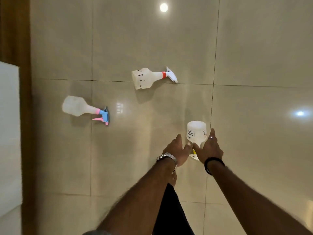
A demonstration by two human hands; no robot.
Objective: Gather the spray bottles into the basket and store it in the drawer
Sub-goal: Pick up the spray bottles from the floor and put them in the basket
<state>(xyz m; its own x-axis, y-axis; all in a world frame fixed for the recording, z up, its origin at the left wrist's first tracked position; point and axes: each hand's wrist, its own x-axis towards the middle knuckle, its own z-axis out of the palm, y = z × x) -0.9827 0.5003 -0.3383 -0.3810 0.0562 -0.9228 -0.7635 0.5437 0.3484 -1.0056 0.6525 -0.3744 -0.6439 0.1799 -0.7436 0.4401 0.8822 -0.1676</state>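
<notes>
We look down on a glossy beige tiled floor (254,48) with thin dark joints and bright reflections of lamps; at the left edge stands a brown wooden strip (15,31) and a white surface (9,133). Three spray bottles lie on the tiles, well apart from each other. The bottle with the red collar (144,78) lies across a joint, its white trigger to the right. The bottle with the pink and blue trigger (76,106) lies more to the left. The nearest bottle (196,131) has a white label with small black writing, too blurred for us to read. Our left hand (176,150), with a metal watch (166,157), and our right hand (209,148), with a black band (213,164), are on both sides of its neck, fingers apart and stretched; we cannot tell if they touch it.
</notes>
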